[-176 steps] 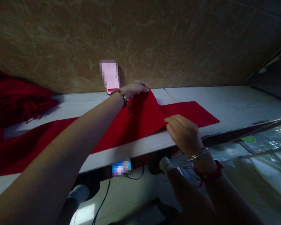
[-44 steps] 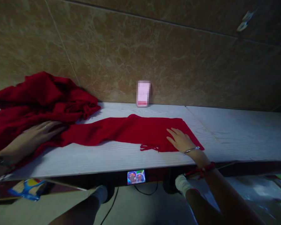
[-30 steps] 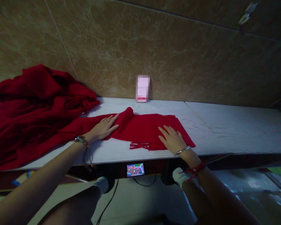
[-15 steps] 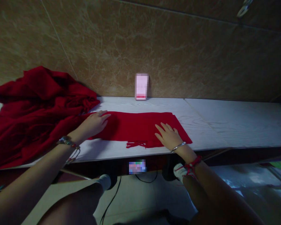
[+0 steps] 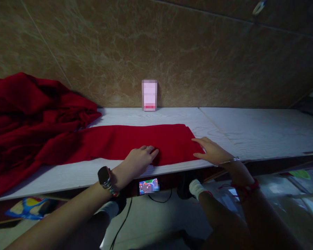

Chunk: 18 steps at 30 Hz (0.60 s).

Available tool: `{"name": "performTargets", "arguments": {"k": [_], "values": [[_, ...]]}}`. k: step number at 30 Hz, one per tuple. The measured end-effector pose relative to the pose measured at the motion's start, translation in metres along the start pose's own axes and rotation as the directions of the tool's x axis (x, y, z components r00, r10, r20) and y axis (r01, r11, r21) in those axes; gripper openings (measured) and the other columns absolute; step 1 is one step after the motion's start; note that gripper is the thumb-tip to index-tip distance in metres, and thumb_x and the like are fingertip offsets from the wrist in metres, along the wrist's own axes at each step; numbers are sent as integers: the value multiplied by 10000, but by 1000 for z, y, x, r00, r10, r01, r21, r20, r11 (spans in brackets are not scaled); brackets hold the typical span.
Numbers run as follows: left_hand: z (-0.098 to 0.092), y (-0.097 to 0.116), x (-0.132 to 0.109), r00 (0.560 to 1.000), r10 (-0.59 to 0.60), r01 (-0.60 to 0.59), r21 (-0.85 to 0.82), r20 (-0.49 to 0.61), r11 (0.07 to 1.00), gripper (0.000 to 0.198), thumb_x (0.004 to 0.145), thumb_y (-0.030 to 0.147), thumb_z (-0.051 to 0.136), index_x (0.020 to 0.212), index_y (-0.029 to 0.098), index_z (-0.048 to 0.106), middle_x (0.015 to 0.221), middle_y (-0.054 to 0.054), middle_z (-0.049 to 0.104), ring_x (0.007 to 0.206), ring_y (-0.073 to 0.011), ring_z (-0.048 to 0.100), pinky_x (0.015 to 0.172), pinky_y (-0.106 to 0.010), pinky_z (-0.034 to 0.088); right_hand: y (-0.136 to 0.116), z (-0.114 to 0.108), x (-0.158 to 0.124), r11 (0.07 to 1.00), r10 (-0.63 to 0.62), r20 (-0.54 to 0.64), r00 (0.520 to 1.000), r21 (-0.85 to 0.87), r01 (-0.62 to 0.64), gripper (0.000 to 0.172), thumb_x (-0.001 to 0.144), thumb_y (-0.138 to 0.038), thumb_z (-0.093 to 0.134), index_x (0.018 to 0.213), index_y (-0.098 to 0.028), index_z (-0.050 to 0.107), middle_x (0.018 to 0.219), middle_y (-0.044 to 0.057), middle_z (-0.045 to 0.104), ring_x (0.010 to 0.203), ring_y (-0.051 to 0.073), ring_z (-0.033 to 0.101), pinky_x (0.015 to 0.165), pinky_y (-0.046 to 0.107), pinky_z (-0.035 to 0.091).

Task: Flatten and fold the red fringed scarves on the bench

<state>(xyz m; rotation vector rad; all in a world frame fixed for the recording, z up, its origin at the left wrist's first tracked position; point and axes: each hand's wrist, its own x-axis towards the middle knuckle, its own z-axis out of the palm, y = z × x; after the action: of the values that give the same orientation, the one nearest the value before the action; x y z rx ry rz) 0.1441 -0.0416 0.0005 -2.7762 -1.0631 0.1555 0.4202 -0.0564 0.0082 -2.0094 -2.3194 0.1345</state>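
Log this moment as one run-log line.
left hand: on near edge of red scarf | right hand: flat on scarf's right end | scarf: flat strip on white table | red cloth pile: at left

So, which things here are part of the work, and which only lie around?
In use: red scarf, flat on the white table; left hand at its near edge; right hand on its right corner.
Lying about: heap of red cloth; pink card; small screen.
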Motion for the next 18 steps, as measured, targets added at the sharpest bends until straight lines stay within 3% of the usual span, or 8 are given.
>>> {"name": "performTargets", "arguments": {"k": [5, 11, 15, 18], "values": [[-3, 5, 5, 998, -53, 52, 12, 44, 999, 421, 858, 44, 411, 1255, 141, 513, 1193, -157, 609, 993, -232, 634, 699, -310, 559, -4, 0, -6, 986, -153, 61, 986, -63, 157, 448, 758, -105, 525, 1198, -115, 606, 1142, 119, 644, 1063, 204, 596, 962, 328, 450], [-10, 2, 7, 993, -106, 107, -11, 58, 994, 345, 885, 65, 390, 1158, 158, 579, 1025, -118, 667, 892, -226, 664, 645, -300, 544, -6, 17, -16, 965, -145, -102, 984, -233, 118, 372, 845, -110, 391, 1075, -164, 679, 1059, 90, 696, 974, 209, 631, 835, 349, 518], [-22, -4, 6, 993, -101, 101, -2, 57, 995, 289, 886, 72, 408, 1048, 156, 633, 940, -101, 683, 815, -210, 672, 606, -278, 521, -9, 28, -18, 946, -240, -171, 956, -264, 190, 405, 823, -94, 429, 1167, -144, 637, 1166, 117, 661, 1062, 227, 604, 876, 360, 506], [-29, -7, 4, 994, -102, 101, 22, 29, 995, 263, 883, 89, 431, 1022, 149, 646, 903, -105, 680, 768, -196, 663, 574, -261, 499, -11, 31, -17, 952, -234, -168, 958, -239, 190, 421, 837, -66, 398, 1186, -121, 627, 1182, 135, 654, 1081, 232, 609, 903, 373, 504]]}}
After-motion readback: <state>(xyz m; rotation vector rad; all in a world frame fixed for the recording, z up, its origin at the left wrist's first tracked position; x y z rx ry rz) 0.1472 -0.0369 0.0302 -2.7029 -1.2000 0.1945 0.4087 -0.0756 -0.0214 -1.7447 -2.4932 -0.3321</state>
